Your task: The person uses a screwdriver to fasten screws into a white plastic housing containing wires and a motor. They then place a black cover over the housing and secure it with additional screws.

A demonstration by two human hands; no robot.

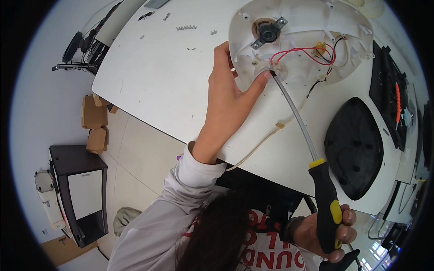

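A white plastic appliance housing (305,25) lies on the table with its inner side up, showing red and black wires (296,49) and a dark part with a metal strap (267,34). My left hand (228,97) grips its near left edge, fingers behind the rim and thumb inside beside the screwdriver's tip. In my right hand (312,230) is a long screwdriver (324,194) with a black and yellow handle. Its shaft slants up and left to the housing's near edge, where the tip meets a whitish round fitting. Whether it sits in a screw is hidden.
Small screws (186,28) lie in groups on the white table (149,81). A black oval cover (355,149) rests at the right. A pale cable (257,147) runs from the housing over the table's near edge. Black cases with an orange-handled tool (398,104) stand far right.
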